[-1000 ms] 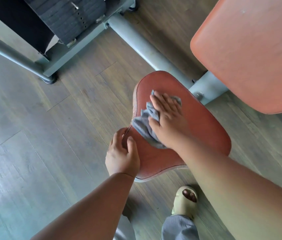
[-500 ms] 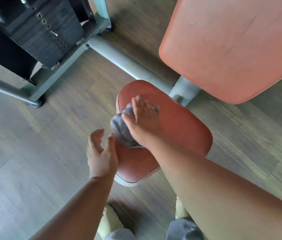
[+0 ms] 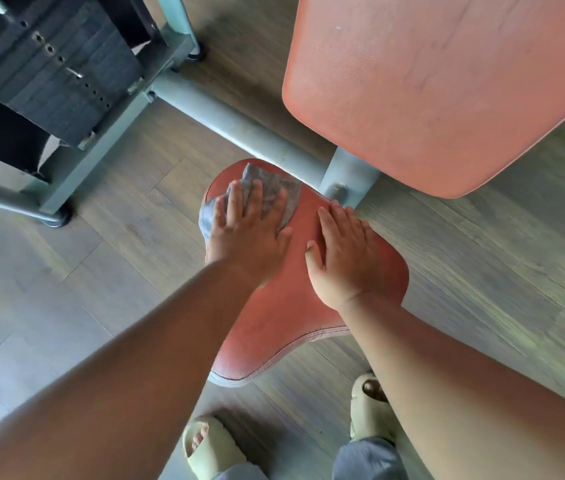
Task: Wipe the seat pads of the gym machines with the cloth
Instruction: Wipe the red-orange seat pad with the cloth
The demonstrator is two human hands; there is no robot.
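Observation:
The red seat pad (image 3: 274, 327) of a gym machine lies in the middle of the view. A grey cloth (image 3: 275, 192) is spread on its far left end. My left hand (image 3: 246, 237) lies flat on the cloth and presses it against the pad, fingers apart. My right hand (image 3: 343, 258) rests palm down on the bare right side of the pad with nothing in it. The large red back pad (image 3: 430, 81) rises at the upper right.
A grey frame tube (image 3: 239, 129) runs from the seat post to the black weight stack (image 3: 49, 74) at the upper left. Wood-look floor surrounds the seat. My feet in pale sandals (image 3: 211, 448) stand just below the pad's near edge.
The cloth has passed from my right hand to my left hand and moved to the pad's far end. My right hand now lies flat on the pad's right side.

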